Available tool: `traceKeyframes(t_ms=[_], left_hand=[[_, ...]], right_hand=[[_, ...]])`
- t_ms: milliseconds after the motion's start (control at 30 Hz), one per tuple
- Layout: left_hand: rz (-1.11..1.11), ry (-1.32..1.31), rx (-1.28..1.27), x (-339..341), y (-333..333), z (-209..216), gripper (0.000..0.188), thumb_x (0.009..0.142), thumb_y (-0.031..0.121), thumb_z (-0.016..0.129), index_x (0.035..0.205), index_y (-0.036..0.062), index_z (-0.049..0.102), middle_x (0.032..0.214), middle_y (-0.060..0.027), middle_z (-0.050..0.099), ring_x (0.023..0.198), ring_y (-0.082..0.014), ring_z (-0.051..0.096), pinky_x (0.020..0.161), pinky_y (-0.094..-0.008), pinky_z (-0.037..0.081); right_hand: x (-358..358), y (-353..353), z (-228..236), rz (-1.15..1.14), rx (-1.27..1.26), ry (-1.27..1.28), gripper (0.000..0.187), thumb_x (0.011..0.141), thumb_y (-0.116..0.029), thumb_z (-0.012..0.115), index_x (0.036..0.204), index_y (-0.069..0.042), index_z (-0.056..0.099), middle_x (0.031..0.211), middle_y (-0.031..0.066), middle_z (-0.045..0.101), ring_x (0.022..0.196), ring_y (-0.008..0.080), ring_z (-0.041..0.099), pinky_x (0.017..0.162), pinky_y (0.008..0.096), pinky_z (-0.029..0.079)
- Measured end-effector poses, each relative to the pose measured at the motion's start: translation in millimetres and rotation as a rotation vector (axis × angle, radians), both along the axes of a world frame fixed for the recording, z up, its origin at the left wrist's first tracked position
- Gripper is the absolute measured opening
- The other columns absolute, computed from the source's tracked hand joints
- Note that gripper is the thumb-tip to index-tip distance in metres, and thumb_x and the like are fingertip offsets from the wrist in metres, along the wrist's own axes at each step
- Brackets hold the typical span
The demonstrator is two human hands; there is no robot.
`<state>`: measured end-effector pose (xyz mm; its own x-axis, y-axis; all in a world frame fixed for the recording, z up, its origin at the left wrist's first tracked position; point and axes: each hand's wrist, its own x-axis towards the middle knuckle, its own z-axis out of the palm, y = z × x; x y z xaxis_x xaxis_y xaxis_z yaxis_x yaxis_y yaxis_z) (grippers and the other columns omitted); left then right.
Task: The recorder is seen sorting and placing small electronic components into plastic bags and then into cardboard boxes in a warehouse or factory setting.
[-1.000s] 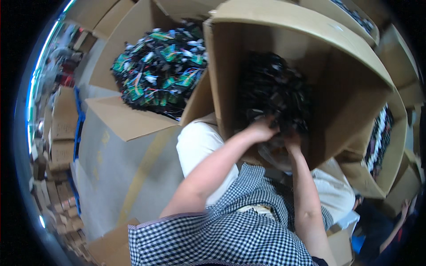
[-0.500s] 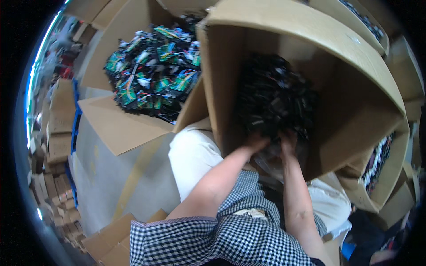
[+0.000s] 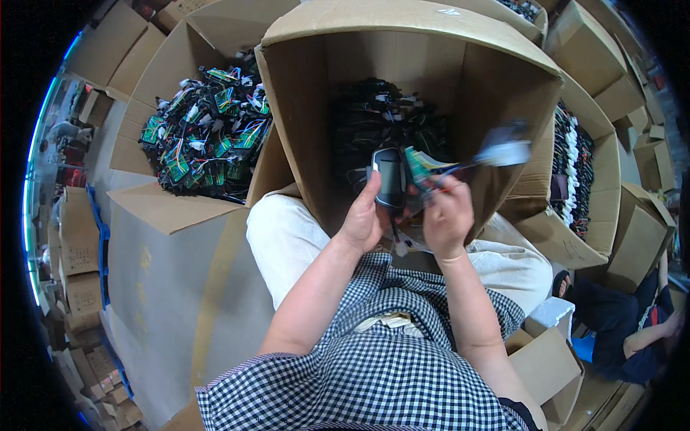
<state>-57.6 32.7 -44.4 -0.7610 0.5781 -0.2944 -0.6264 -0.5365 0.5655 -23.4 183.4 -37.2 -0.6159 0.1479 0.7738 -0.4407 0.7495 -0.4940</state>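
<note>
My left hand is closed on the edge of a dark, rounded display unit with a grey screen. My right hand pinches a green circuit board with wires, just right of the display unit. A pale and dark piece, smeared by motion, is out beyond my right hand at the end of a dark cable. Below the hands dangles a cable with a white connector. Both hands are over the near side of a large open cardboard box, which holds a heap of black cabled parts.
To the left, another cardboard box holds heaped circuit boards and wires. At the right stands a box of bundled cables. Flattened and stacked cartons line the far left. Another person's arm shows at lower right.
Both hands have risen from the heap inside the box and now hold the display unit and the circuit board in view. The whole view has shifted, with the box now further left.
</note>
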Motion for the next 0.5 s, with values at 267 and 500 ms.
traceKeyframes(t_ms=[267,500], left_hand=[[-0.051,-0.063,-0.037,31,-13,33,0.028,0.087,0.017,0.063,0.112,0.0053,0.056,0.101,-0.0055,0.063,0.090,-0.0161,0.063,0.079,-0.0314,0.054],[0.076,-0.212,-0.046,-4,-72,11,0.033,0.091,0.030,0.058,0.108,0.0022,0.053,0.095,-0.0117,0.063,0.063,-0.0148,0.058,0.053,-0.0256,0.047]], right_hand=[[55,-9,20,0.256,0.572,-0.160,0.011,0.070,-0.013,0.062,0.079,-0.008,0.067,0.119,0.0095,0.059,0.112,0.0252,0.055,0.098,0.0393,0.043],[79,19,17,0.277,0.267,-0.175,0.016,0.066,-0.003,0.063,0.082,-0.005,0.063,0.099,0.0109,0.067,0.083,0.0235,0.065,0.075,0.0357,0.051]])
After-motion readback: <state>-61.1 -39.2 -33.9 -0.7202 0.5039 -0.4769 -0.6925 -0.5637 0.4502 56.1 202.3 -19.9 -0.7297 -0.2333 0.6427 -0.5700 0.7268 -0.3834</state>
